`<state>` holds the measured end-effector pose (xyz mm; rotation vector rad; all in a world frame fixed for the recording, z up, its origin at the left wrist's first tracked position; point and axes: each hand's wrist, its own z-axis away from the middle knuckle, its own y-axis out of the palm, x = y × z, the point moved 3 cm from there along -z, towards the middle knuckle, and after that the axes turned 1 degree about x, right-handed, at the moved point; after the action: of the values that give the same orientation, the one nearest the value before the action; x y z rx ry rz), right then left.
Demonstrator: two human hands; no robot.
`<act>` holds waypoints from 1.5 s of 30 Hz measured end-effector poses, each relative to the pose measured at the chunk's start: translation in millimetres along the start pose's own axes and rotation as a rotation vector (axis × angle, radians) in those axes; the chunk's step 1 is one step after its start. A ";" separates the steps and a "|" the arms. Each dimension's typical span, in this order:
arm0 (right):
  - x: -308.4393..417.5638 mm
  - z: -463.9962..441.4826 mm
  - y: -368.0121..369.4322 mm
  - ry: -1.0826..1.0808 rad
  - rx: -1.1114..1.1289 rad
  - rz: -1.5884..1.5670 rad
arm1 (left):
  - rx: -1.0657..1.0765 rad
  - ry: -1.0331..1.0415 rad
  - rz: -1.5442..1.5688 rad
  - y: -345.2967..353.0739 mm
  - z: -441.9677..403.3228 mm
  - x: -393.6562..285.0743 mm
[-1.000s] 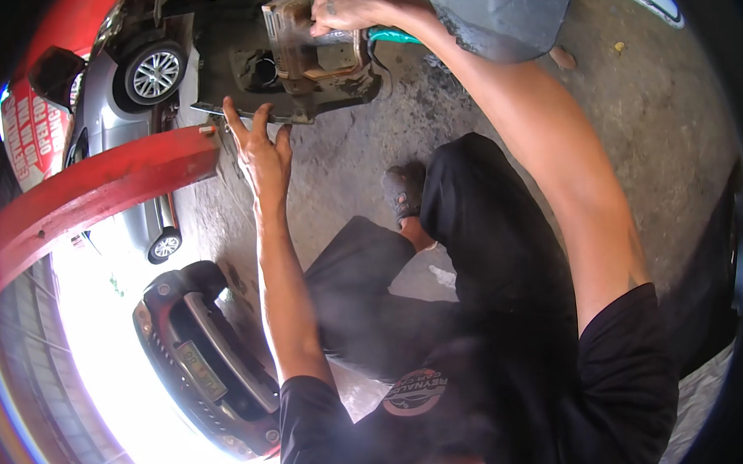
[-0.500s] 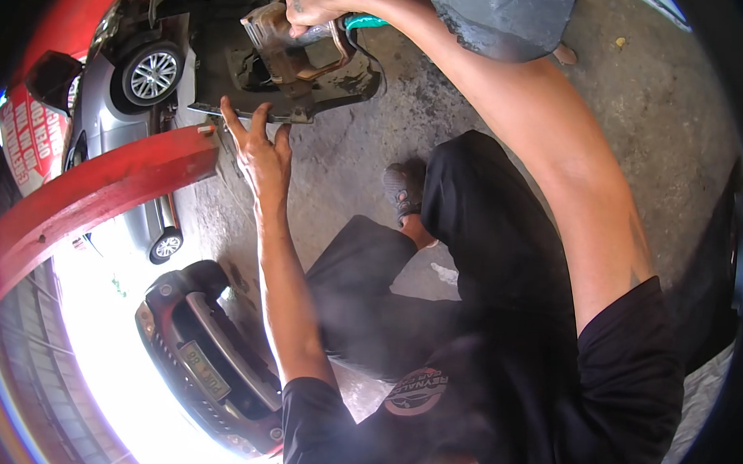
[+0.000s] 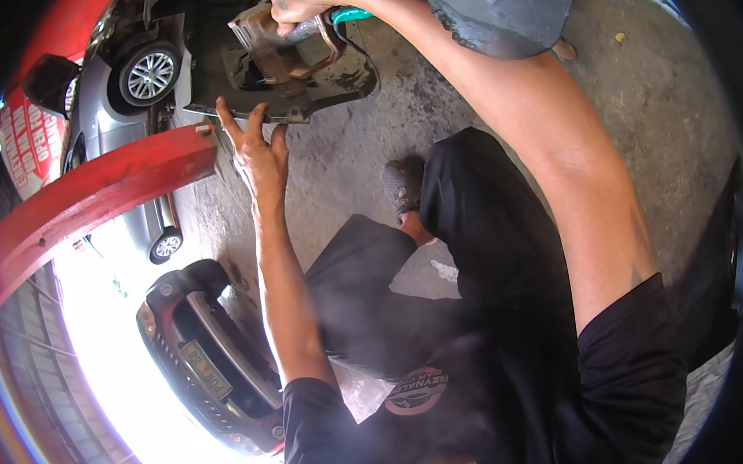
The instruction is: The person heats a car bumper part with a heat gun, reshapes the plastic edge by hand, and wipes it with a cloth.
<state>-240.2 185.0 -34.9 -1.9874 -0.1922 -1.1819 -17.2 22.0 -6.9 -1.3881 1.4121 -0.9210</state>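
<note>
My right hand is closed around the top of a worn, stained power tool with a curved metal loop and a green end; its exact kind is unclear. The tool rests over a dark, car-part-like panel with a cut-out, and hides part of it. At the panel's near edge is my left hand, its fingers spread, fingertips at the edge. A dark cable curves down beside the tool's green end.
A red beam juts in from the left, close to my left hand. Beyond it are a silver car and a dark vehicle front. A dark grey object hangs over my right forearm. The concrete floor is stained.
My right hand and the power tool have shifted a little to the left over the panel. My left hand has stayed at the panel's edge.
</note>
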 end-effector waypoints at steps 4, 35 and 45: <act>2.8 -3.0 0.8 -0.011 -0.003 0.002 | 0.005 -0.008 -0.011 0.3 -0.2 -1.0; -30.0 169.3 41.2 0.402 -0.261 -0.387 | 0.003 0.025 -0.058 -0.6 -3.0 -0.8; -40.4 191.9 55.7 0.447 -0.280 -0.519 | 0.001 0.042 -0.083 -1.0 -2.4 -0.6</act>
<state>-106.0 291.9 -145.0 -1.8983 -0.3387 -2.0499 -19.2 22.3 -5.1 -1.4441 1.3935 -1.0093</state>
